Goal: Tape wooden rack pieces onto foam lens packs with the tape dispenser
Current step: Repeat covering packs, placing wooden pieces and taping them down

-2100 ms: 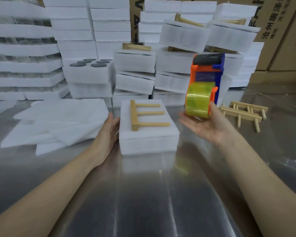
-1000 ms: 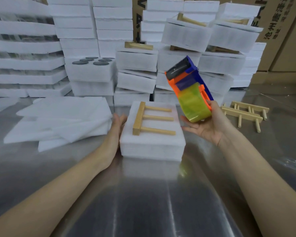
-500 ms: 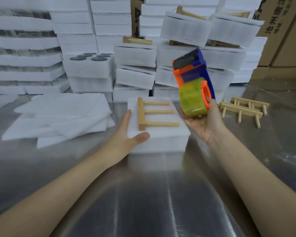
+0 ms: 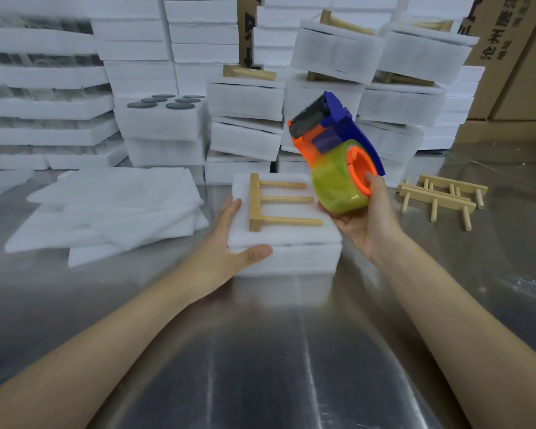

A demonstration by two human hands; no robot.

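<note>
A white foam lens pack [image 4: 291,246] sits in the middle of the steel table. On its top lies a wooden rack piece [image 4: 276,203], a bar with three pegs pointing right. My left hand [image 4: 229,246] grips the pack's near-left corner, thumb across the front edge and fingers along the left side. My right hand [image 4: 364,224] holds an orange and blue tape dispenser [image 4: 338,156] with a yellow-green tape roll just above the pack's right edge, its toothed blade tilted up and to the left.
Loose wooden rack pieces [image 4: 443,198] lie to the right. A pile of foam sheets [image 4: 106,209] covers the table at left. Stacked foam packs [image 4: 245,119], some topped with racks, fill the back, with cardboard boxes [image 4: 517,57] behind. One open pack shows dark round lenses [image 4: 164,102].
My left hand moved from the pack's left side to grip its near-left corner with the thumb in front. The dispenser tilted left, then settled lower beside the pack's right edge.
</note>
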